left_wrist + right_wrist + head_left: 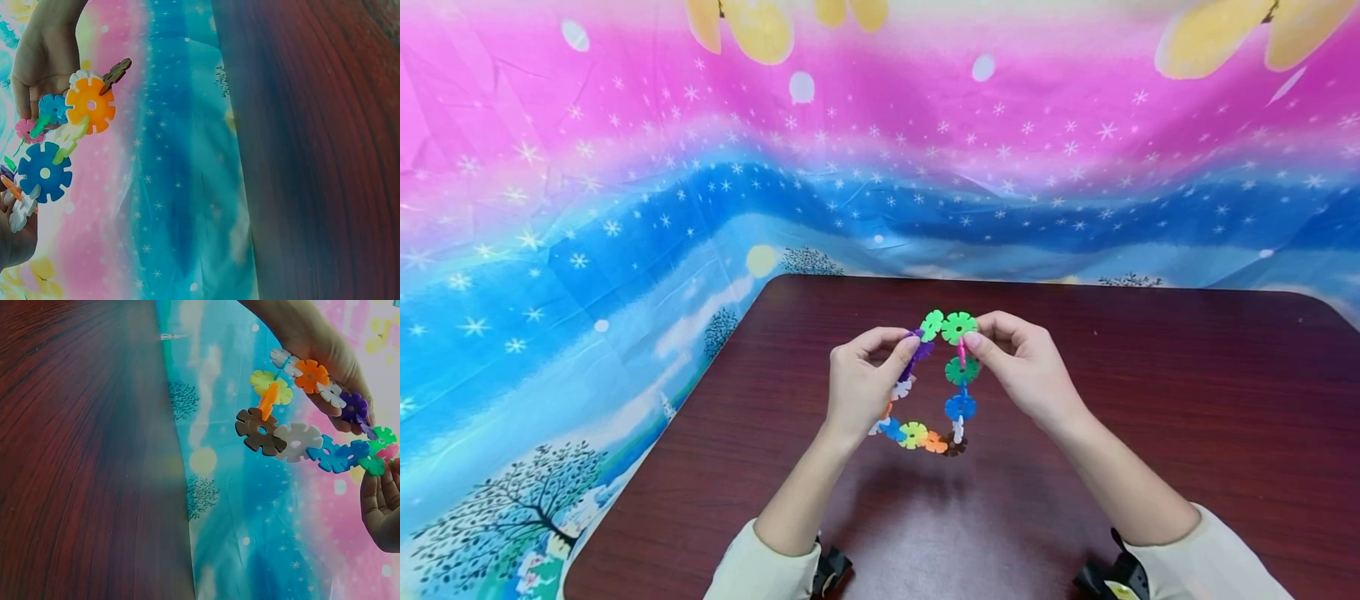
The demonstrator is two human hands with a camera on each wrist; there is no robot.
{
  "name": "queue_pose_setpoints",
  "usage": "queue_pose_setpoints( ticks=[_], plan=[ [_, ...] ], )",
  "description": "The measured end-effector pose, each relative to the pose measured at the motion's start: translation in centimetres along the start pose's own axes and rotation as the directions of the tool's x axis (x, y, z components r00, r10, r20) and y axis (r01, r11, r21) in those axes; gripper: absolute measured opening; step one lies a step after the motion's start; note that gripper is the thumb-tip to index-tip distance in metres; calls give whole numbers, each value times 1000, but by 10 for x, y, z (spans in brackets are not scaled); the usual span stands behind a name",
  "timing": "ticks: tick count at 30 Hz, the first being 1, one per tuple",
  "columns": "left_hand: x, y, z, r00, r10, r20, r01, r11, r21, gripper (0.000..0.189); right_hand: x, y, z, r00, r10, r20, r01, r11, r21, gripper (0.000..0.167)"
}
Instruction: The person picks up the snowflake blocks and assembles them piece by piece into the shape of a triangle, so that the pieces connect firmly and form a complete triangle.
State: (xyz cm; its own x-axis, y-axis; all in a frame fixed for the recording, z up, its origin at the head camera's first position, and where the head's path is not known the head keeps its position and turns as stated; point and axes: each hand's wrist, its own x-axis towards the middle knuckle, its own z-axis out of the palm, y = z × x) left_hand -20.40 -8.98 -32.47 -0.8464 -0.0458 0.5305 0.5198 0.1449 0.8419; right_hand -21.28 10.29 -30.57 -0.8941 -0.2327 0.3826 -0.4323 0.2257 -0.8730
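A ring of interlocking plastic snowflake discs (pixel 913 434) hangs in the air between both hands, above the table. My left hand (pixel 862 379) pinches purple discs (pixel 922 350) at the ring's upper left. At the upper right, my right hand (pixel 1030 367) pinches the ring between thumb and fingers, by a bright green disc (pixel 958 327) and a pink disc (pixel 962 352). Blue, white, brown, orange and yellow discs make up the lower part. In the right wrist view a brown disc (pixel 260 431) and a white disc (pixel 297 442) are linked at the ring's low end.
A dark reddish-brown wooden table (pixel 1150 400) lies under the hands. Behind it and to the left hangs a printed cloth (pixel 880 142) in pink and blue with snowflakes and trees. Black wrist straps (pixel 831 571) show at the sleeves.
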Motion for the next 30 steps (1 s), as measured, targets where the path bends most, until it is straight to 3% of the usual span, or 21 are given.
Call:
queue_pose_setpoints(
  ticks=[10,17,30],
  plan=[
    [2,-4,-4,995,-77,57,80,996,-42,20,2,-2,1,1000,8,8,-8,1000,0,19],
    [5,-4,-8,982,-140,127,155,981,-119,19,3,-1,1,1000,4,17,-4,1000,-11,19],
    [5,-5,-10,968,-188,168,216,962,-167,20,4,0,1,1000,25,12,-25,999,-27,20]
  ],
)
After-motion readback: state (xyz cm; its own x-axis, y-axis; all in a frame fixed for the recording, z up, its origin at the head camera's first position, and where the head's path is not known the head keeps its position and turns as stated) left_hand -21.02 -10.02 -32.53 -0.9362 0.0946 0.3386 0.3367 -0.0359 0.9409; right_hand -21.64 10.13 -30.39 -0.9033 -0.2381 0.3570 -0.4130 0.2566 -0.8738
